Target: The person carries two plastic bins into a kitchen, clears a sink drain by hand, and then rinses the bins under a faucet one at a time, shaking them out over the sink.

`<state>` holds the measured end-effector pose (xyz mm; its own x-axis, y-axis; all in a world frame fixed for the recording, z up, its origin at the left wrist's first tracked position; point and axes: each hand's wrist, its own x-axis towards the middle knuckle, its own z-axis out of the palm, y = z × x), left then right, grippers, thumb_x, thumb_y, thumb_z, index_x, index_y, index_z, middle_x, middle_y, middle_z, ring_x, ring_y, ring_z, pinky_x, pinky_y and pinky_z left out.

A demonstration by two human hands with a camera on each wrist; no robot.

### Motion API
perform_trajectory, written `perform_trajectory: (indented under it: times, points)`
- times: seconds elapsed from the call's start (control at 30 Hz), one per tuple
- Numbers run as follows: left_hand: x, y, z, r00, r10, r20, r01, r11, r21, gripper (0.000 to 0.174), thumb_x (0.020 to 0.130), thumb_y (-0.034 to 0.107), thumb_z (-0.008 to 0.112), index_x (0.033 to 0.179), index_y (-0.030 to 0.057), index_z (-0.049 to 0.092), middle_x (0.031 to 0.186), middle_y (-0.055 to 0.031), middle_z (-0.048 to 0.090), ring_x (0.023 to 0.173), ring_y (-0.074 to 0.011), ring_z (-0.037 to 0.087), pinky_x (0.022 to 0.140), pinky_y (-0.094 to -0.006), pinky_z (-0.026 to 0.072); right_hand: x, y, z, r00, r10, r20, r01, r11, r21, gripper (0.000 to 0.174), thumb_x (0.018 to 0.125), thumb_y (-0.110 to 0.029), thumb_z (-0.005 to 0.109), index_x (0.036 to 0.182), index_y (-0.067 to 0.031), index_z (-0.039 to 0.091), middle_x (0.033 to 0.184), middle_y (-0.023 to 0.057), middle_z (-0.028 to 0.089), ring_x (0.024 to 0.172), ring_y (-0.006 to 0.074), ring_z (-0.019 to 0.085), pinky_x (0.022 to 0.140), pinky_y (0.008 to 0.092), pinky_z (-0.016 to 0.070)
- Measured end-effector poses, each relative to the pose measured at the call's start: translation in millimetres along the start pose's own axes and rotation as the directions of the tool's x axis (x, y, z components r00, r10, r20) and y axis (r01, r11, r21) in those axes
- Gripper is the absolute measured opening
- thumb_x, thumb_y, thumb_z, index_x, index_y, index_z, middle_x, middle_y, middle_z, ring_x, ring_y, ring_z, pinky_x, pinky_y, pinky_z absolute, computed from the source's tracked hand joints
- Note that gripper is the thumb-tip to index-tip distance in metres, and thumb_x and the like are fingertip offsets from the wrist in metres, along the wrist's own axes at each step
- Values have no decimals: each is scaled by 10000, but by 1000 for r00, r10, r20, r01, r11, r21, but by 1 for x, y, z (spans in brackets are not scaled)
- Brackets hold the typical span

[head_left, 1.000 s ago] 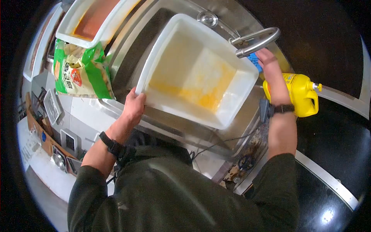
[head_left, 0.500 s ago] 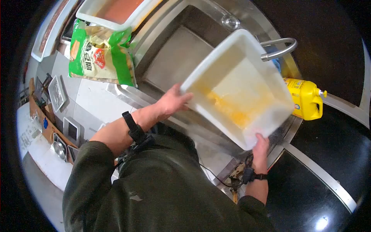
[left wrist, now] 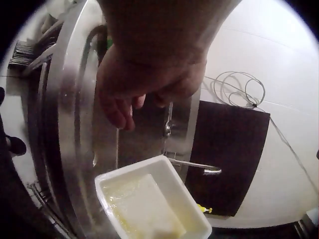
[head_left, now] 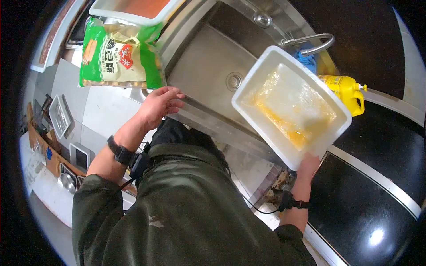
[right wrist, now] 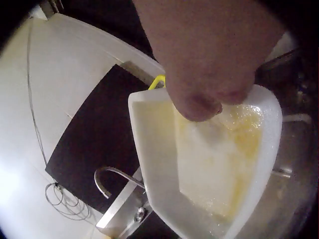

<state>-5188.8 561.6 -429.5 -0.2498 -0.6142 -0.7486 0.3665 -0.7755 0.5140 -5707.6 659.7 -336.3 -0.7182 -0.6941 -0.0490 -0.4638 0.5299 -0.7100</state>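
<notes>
My right hand (head_left: 308,167) grips the near right corner of a white plastic tub (head_left: 306,93), thumb over the rim in the right wrist view. The tub is held tilted over the right end of the steel sink (head_left: 195,66). Yellow residue and a film of water lie along its inside bottom. My left hand (head_left: 162,104) is off the tub, fingers loosely bent and holding nothing, near the sink's front edge. Beside it stands a green and white plastic food bag (head_left: 126,55). The left wrist view shows this hand (left wrist: 144,79) apart from the tub (left wrist: 169,184).
A curved faucet (head_left: 326,42) rises behind the tub, with a blue cloth (head_left: 306,62) at its base. To the right stands a yellow pump jug (head_left: 348,91). A white tray (head_left: 128,20) of reddish liquid sits at the back left. A drain (head_left: 234,81) shows in the sink.
The tub has moved right and toward me, uncovering the sink. My right hand has come from the faucet to the tub's near corner. My left hand has let go of the rim and drawn back left.
</notes>
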Motion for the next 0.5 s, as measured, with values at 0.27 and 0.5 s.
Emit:
perform_trajectory:
  times: [0.27,0.5]
  points:
    - [-19,3,-27,999,-31,31,32,999,-29,277,945,259,543,1138,60,531,1050,-81,625,899,-182,607,766,-299,497,-63,-43,84,995,-98,5,95,949,-302,317,804,-12,509,1098,79,587,1014,176,655,927,249,633,815,331,466]
    - [-25,16,-53,1000,12,24,-11,999,-30,276,947,254,532,1136,53,527,1041,-88,625,881,-185,611,767,-296,496,-71,-69,115,975,-189,115,218,908,-357,291,816,-55,540,1090,32,585,968,232,650,932,362,633,822,397,471]
